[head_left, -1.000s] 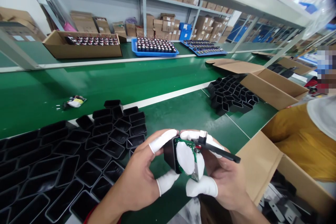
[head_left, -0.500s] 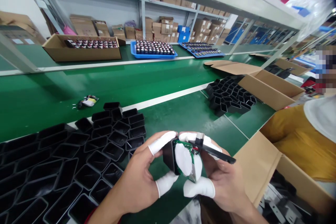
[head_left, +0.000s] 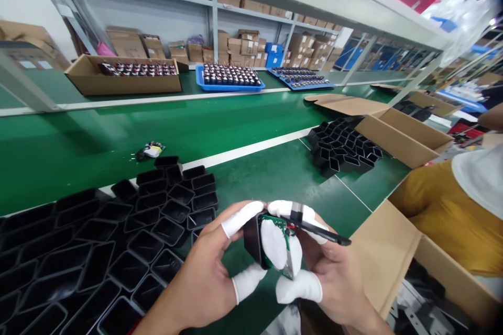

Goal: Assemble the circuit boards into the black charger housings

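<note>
On the far left, a small part on the green strip has slid right since before. Near the middle, the left hand pinches a black box; at its mouth is a green board with smooth white blobs; the right hand grips the board, a flat black piece against its fingers

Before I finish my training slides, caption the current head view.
Left hand holds a black case, right hand a circuit board at its opening, near more black cases.
</note>
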`<control>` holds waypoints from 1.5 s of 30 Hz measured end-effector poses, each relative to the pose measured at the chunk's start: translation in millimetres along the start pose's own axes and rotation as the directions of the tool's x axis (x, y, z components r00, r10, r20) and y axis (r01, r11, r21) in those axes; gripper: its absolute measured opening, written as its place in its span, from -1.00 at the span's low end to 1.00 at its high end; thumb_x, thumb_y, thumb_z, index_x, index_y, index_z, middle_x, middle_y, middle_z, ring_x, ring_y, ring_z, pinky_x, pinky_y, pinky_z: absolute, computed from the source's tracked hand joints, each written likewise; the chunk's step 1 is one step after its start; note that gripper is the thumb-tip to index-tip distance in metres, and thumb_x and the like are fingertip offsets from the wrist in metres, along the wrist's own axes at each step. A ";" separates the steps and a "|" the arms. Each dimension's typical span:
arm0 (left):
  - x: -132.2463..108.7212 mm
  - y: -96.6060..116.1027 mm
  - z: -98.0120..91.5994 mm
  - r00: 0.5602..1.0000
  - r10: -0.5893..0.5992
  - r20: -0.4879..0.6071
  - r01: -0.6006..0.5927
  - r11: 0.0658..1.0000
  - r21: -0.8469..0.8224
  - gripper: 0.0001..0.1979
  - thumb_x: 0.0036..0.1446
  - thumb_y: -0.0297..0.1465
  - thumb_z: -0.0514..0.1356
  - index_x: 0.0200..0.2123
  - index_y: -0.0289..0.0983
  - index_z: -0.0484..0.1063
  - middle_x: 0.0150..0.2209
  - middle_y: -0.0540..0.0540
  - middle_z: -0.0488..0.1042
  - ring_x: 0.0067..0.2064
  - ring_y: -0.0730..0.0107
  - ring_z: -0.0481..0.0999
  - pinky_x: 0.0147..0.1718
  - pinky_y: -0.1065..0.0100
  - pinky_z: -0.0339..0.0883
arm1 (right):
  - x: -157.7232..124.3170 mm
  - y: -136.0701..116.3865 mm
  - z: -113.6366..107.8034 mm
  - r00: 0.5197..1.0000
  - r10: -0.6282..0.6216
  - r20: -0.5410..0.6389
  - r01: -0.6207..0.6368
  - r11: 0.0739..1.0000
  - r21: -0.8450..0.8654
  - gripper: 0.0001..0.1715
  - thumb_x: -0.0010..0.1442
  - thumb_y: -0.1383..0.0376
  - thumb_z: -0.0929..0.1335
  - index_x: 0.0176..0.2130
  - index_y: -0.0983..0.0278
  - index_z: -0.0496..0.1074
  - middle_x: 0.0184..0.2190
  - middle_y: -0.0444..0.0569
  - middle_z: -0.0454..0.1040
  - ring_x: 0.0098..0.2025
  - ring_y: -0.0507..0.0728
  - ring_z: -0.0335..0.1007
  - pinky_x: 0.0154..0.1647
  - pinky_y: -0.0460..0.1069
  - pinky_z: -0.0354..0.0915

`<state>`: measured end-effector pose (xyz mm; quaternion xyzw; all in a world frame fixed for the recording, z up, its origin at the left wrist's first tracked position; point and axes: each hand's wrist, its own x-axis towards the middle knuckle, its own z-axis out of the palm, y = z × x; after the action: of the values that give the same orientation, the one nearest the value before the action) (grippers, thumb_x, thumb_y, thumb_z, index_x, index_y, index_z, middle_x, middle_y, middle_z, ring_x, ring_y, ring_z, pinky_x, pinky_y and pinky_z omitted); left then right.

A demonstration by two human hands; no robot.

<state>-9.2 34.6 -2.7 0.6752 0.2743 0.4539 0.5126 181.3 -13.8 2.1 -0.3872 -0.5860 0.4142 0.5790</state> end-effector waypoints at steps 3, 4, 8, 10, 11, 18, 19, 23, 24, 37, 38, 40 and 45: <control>-0.6 -0.4 -0.3 1.000 -0.004 0.002 0.004 1.000 0.004 -0.25 -0.02 -0.55 0.42 0.18 0.19 0.40 0.19 0.02 0.47 0.13 0.23 0.55 0.01 0.49 0.50 | -0.2 1.7 1.1 1.000 -0.004 -0.002 0.004 1.000 0.007 -0.20 -0.06 0.18 0.62 0.17 -0.02 0.46 0.16 0.09 0.47 0.20 0.39 0.39 0.19 0.29 0.37; -0.7 -0.4 -0.5 1.000 -0.012 0.003 0.012 1.000 0.006 -0.25 -0.02 -0.56 0.42 0.18 0.18 0.40 0.19 0.01 0.47 0.13 0.21 0.55 0.02 0.48 0.51 | 0.0 2.2 1.9 1.000 -0.002 -0.008 0.002 1.000 0.011 -0.20 -0.06 0.18 0.62 0.16 -0.01 0.47 0.16 0.09 0.47 0.20 0.40 0.39 0.19 0.29 0.37; -0.7 -0.4 -0.9 1.000 -0.015 -0.010 0.015 1.000 0.021 -0.23 -0.05 -0.55 0.43 0.17 0.19 0.41 0.20 0.03 0.47 0.14 0.21 0.55 0.01 0.50 0.51 | 1.6 2.5 4.8 1.000 0.024 -0.005 -0.024 0.999 0.033 -0.26 -0.09 0.20 0.63 0.10 0.02 0.52 0.17 0.08 0.46 0.22 0.40 0.37 0.19 0.26 0.39; -0.1 -0.2 -1.0 1.000 0.002 -0.007 -0.002 1.000 0.023 -0.24 -0.04 -0.54 0.43 0.16 0.23 0.40 0.17 0.08 0.49 0.12 0.26 0.56 0.00 0.54 0.50 | 2.0 1.6 5.1 0.999 0.032 0.009 -0.032 0.999 0.038 -0.27 -0.10 0.24 0.64 0.08 0.02 0.53 0.18 0.07 0.46 0.24 0.40 0.34 0.20 0.24 0.38; 0.3 -0.1 -1.1 1.000 0.006 -0.001 -0.006 1.000 0.019 -0.24 -0.04 -0.54 0.43 0.16 0.24 0.40 0.16 0.10 0.50 0.11 0.29 0.57 -0.01 0.55 0.50 | 1.8 1.0 4.9 0.999 0.035 0.013 -0.036 0.999 0.034 -0.26 -0.10 0.26 0.63 0.08 0.01 0.53 0.18 0.06 0.46 0.24 0.39 0.34 0.21 0.24 0.37; 0.2 -0.2 -0.4 1.000 -0.022 0.022 0.022 1.000 0.011 -0.25 0.02 -0.58 0.39 0.17 0.23 0.37 0.21 0.10 0.43 0.15 0.34 0.52 0.04 0.57 0.46 | -2.5 1.6 3.1 0.999 0.030 0.012 -0.030 1.000 0.002 -0.25 0.00 0.27 0.60 0.15 -0.03 0.46 0.29 0.03 0.32 0.26 0.37 0.32 0.28 0.24 0.30; -0.2 -0.8 0.1 1.000 -0.021 0.024 0.020 1.000 0.010 -0.25 0.03 -0.57 0.39 0.18 0.24 0.36 0.21 0.10 0.43 0.16 0.35 0.51 0.04 0.57 0.45 | -2.4 1.7 3.3 0.999 0.033 0.013 -0.033 0.999 -0.007 -0.24 0.00 0.26 0.60 0.16 -0.04 0.45 0.29 0.02 0.32 0.27 0.36 0.31 0.29 0.24 0.29; -1.8 -3.8 1.0 0.999 -0.021 0.035 0.020 1.000 0.005 -0.23 0.03 -0.56 0.39 0.19 0.27 0.33 0.20 0.11 0.42 0.16 0.38 0.51 0.06 0.57 0.44 | -2.6 -0.5 3.9 0.998 0.058 0.021 -0.056 0.996 -0.070 -0.20 0.03 0.22 0.59 0.21 -0.08 0.37 0.21 -0.01 0.39 0.26 0.32 0.33 0.28 0.20 0.32; -2.2 -4.2 0.7 0.999 -0.023 0.040 0.022 1.000 0.021 -0.23 0.02 -0.56 0.40 0.19 0.25 0.33 0.21 0.10 0.42 0.17 0.37 0.51 0.06 0.56 0.44 | -3.6 -1.3 3.5 0.999 0.044 0.021 -0.041 0.995 -0.095 -0.20 0.05 0.20 0.58 0.22 -0.09 0.35 0.20 -0.02 0.39 0.25 0.31 0.34 0.27 0.18 0.33; -0.9 -1.5 0.4 0.997 -0.007 0.072 0.002 0.997 0.072 -0.30 0.00 -0.56 0.39 0.17 0.06 0.37 0.18 -0.02 0.43 0.15 0.27 0.52 0.04 0.46 0.49 | -12.9 -2.8 -0.3 0.998 0.012 0.063 0.013 0.925 -0.379 -0.07 0.09 0.12 0.55 0.34 -0.05 0.19 0.33 0.03 0.26 0.32 0.29 0.28 0.27 0.08 0.33; -2.1 -3.1 1.4 0.998 -0.022 0.056 0.019 0.998 0.054 -0.33 0.01 -0.55 0.37 0.17 0.02 0.38 0.19 -0.06 0.43 0.15 0.23 0.53 0.04 0.42 0.50 | -14.3 -0.5 0.7 0.997 0.065 0.042 -0.051 0.959 -0.280 -0.01 0.06 0.03 0.55 0.36 -0.07 0.16 0.36 0.02 0.22 0.34 0.32 0.25 0.28 0.12 0.32; -4.3 -5.9 3.5 0.999 -0.048 0.025 0.047 0.998 0.036 -0.36 0.03 -0.53 0.36 0.18 -0.07 0.37 0.21 -0.15 0.41 0.18 0.13 0.51 0.07 0.30 0.51 | -18.0 4.0 3.9 0.986 0.165 0.008 -0.165 0.986 -0.008 -0.02 0.09 -0.08 0.49 0.38 -0.12 0.11 0.38 -0.01 0.22 0.34 0.34 0.25 0.28 0.19 0.30; -5.6 -5.6 10.3 0.998 -0.043 0.041 0.037 0.990 0.133 -0.35 0.06 -0.51 0.34 0.21 -0.09 0.31 0.23 -0.16 0.39 0.20 0.08 0.48 0.15 0.20 0.46 | -21.5 12.4 22.8 0.932 0.352 -0.081 -0.325 0.916 0.235 -0.47 0.27 0.04 0.40 0.21 -0.06 0.41 0.15 0.00 0.52 0.09 0.30 0.53 0.14 0.20 0.43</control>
<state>-1.9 27.1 -10.4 0.7118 0.3058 0.4095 0.4818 158.8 -30.2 -16.9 -0.4418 -0.4248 0.5454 0.5718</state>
